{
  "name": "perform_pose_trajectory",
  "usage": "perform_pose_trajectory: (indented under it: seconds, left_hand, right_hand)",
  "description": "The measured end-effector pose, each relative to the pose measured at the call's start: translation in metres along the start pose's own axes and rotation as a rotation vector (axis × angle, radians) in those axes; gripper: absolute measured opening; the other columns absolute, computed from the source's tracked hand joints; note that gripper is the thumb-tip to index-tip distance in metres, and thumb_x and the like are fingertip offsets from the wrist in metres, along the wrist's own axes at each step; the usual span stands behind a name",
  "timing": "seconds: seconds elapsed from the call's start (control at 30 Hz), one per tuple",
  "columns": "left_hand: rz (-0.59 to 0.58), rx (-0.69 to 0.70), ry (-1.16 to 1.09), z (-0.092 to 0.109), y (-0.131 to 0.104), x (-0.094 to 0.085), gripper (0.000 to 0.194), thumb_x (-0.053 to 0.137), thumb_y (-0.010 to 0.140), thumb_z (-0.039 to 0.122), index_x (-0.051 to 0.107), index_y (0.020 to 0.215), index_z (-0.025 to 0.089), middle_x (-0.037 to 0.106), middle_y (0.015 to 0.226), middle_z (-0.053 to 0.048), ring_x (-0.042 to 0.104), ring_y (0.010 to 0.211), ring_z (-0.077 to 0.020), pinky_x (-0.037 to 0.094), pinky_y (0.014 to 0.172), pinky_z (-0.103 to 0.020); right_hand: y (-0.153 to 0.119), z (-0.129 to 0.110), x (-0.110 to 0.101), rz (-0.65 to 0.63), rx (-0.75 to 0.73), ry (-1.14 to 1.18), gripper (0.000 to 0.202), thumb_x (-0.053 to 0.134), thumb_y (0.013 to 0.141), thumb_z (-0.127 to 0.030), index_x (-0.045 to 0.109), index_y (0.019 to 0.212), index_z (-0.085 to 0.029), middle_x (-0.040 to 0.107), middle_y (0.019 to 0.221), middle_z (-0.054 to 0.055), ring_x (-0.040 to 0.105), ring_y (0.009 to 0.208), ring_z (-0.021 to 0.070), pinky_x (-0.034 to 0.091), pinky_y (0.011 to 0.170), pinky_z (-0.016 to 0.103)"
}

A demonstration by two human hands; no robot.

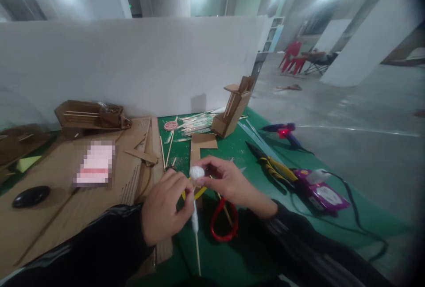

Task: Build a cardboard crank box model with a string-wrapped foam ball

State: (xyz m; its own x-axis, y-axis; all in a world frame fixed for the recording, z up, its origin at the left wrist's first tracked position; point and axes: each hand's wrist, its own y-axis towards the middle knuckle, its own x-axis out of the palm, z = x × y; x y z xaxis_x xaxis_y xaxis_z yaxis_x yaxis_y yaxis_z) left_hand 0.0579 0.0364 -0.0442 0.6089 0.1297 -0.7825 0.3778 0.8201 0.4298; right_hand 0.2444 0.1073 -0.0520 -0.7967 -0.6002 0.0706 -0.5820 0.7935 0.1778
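Observation:
My right hand (229,181) grips a small white ball (197,172) between thumb and fingers. Just below it, my left hand (168,207) pinches a thin wooden stick (198,254). A white wrapping (195,220) covers the upper part of this stick, and its bare lower end points toward me. Whether ball and stick are joined is hidden by my fingers. Beneath the right wrist lies a red-handled pair of scissors (236,221). A yellow curved thing (201,193), partly covered, shows behind the ball.
Yellow-and-black pliers (278,173), a blue glue gun (288,135) and a purple box with a cable (321,192) lie to the right. Cardboard structures (234,105), loose sticks (199,123) and a cardboard sheet (96,220) surround the hands. A black oval object (31,197) rests at left.

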Motion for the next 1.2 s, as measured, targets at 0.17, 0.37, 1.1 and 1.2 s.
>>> perform_pose_trajectory:
  seconds: [0.17, 0.37, 1.1, 1.2]
  left_hand:
    - [0.034, 0.017, 0.034, -0.002, 0.0, -0.001, 0.01, 0.046, 0.084, 0.01, 0.047, 0.077, 0.017, 0.053, 0.078, -0.002, 0.046, 0.079, -0.02, 0.036, 0.069, -0.034]
    - [0.03, -0.013, 0.143, -0.017, 0.005, 0.002, 0.009, 0.048, 0.082, 0.011, 0.049, 0.076, 0.018, 0.055, 0.078, -0.003, 0.048, 0.082, -0.0219, 0.038, 0.071, -0.035]
    - [0.362, -0.141, 0.156, -0.06, 0.015, -0.012, 0.011, 0.047, 0.085, 0.012, 0.045, 0.079, 0.02, 0.05, 0.075, 0.0, 0.049, 0.072, -0.0176, 0.039, 0.066, -0.029]
    - [0.351, -0.154, 0.15, -0.062, 0.016, -0.011, 0.011, 0.046, 0.085, 0.012, 0.046, 0.078, 0.02, 0.05, 0.075, 0.0, 0.049, 0.071, -0.0174, 0.039, 0.067, -0.03]
  right_hand:
    - [0.001, 0.005, -0.006, -0.032, 0.029, 0.077, 0.03, 0.078, 0.075, -0.019, 0.066, 0.102, -0.016, 0.067, 0.094, 0.002, 0.062, 0.084, 0.0128, 0.049, 0.079, 0.025]
    - [-0.002, -0.004, -0.016, -0.157, 0.093, 0.256, 0.033, 0.078, 0.076, -0.03, 0.064, 0.104, -0.019, 0.065, 0.091, 0.001, 0.064, 0.073, 0.0116, 0.054, 0.068, 0.026]
    - [-0.004, -0.013, -0.015, -0.339, 0.321, 0.091, 0.032, 0.079, 0.072, -0.018, 0.068, 0.102, -0.014, 0.068, 0.097, 0.004, 0.065, 0.085, 0.0145, 0.05, 0.08, 0.029]
    - [-0.005, -0.013, -0.015, -0.294, 0.255, 0.112, 0.031, 0.079, 0.073, -0.015, 0.067, 0.102, -0.014, 0.069, 0.093, 0.003, 0.064, 0.083, 0.0131, 0.05, 0.076, 0.026]
